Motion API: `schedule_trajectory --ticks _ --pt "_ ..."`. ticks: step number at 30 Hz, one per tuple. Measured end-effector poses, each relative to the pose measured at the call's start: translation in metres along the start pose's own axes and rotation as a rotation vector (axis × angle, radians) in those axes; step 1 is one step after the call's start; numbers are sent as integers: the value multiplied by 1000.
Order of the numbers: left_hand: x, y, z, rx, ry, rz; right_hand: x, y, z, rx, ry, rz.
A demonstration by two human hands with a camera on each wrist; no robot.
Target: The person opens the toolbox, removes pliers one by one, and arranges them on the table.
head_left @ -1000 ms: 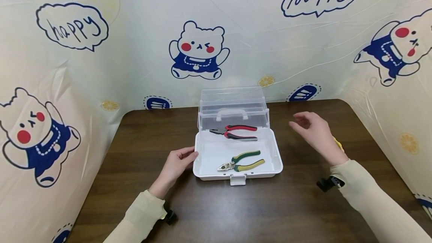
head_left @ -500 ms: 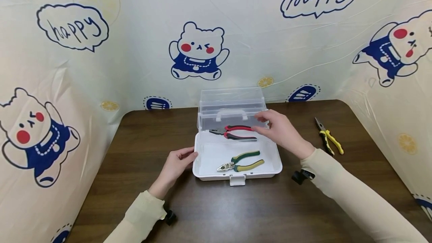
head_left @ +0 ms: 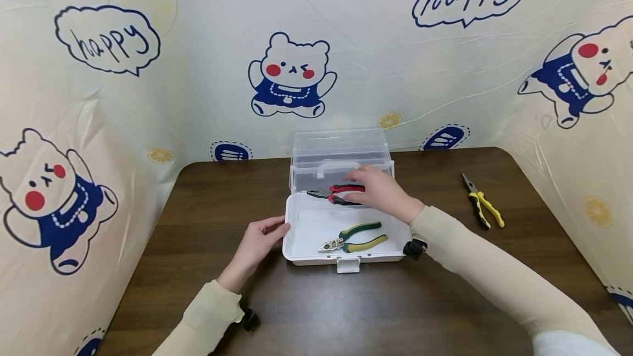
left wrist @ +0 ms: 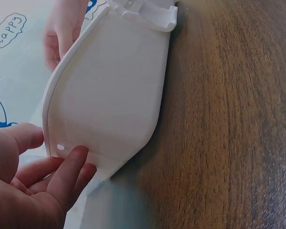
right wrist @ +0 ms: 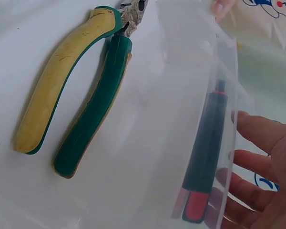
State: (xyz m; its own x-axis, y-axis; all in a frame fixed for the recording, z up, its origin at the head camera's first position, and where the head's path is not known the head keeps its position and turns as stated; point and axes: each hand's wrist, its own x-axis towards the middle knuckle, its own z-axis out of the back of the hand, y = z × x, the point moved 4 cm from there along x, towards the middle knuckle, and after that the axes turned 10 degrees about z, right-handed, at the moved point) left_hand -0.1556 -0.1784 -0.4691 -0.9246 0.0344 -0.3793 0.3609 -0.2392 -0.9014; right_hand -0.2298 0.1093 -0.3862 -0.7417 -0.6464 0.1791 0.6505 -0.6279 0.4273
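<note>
A white toolbox (head_left: 304,235) with its clear lid (head_left: 341,139) raised stands mid-table. My left hand (head_left: 259,240) pinches its left rim, thumb on the edge and fingers against the outer wall (left wrist: 105,76). Over the back of the box, my right hand (head_left: 381,191) spreads its fingers around the handles of red-and-black pliers (head_left: 338,188). In the right wrist view, those pliers (right wrist: 205,148) show through clear plastic, with the right-hand fingers (right wrist: 262,133) right at its edge. Green-and-yellow pliers (head_left: 353,238) lie in the front of the box.
Yellow-and-black long-nose pliers (head_left: 482,202) lie on the brown table (head_left: 222,191) to the right of the box. A white latch (head_left: 348,265) sticks out at the box front. Printed cloth (head_left: 207,98) surrounds the table at the back and sides.
My right hand has moved left from beside the long-nose pliers, which its arm had hidden, to over the red-and-black pliers. The left hand stays at the box rim.
</note>
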Motion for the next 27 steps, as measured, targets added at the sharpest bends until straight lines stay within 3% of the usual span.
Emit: schedule_trajectory --ticks 11,19,27 --pt "1 1 -1 -10 11 6 11 -1 -9 -42 105 41" --pt "1 0 0 -18 23 2 19 7 -7 -180 197 115" --pt "2 1 0 -9 21 4 21 10 -4 -228 187 125"
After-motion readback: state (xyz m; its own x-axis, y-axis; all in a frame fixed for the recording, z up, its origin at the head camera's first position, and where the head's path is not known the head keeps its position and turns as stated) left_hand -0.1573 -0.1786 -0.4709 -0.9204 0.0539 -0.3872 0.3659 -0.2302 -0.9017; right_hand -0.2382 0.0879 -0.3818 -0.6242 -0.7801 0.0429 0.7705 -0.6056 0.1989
